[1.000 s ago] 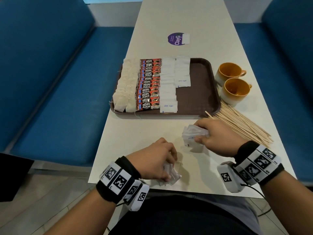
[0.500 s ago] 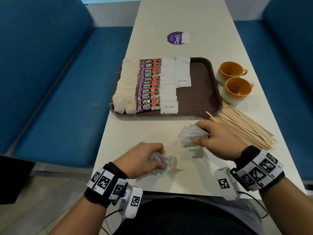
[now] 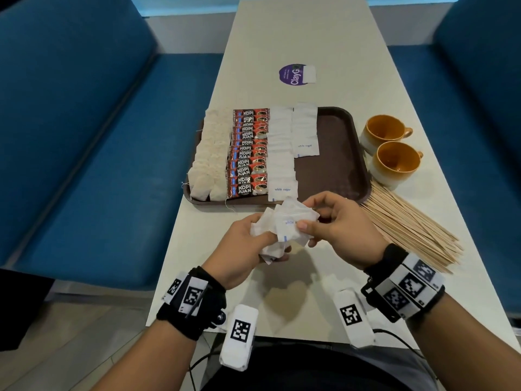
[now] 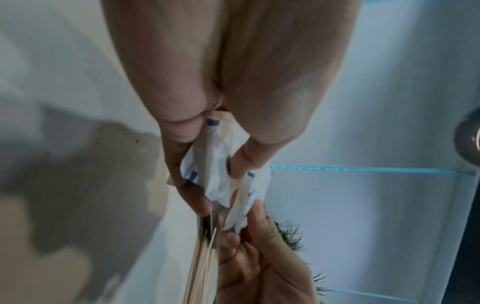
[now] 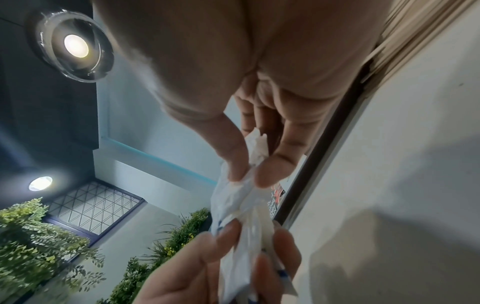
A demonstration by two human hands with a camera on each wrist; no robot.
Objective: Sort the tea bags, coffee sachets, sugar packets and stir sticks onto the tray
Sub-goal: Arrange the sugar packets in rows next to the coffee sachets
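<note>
The red coffee sachets (image 3: 248,156) say "KOPI JUAN". The sugar packets (image 3: 282,189) say "white sugar". A purple round sticker (image 3: 291,75) on the counter (image 3: 282,38) says "ClayG".

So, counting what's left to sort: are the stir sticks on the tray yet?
Not yet: the stir sticks lie on the table, right of the tray.

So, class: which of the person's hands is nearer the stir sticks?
Right. The right hand is just beside the stir sticks, close to their near-tray ends, pinching sugar packets. The left hand grips the packets from the far side, farther away.
</note>
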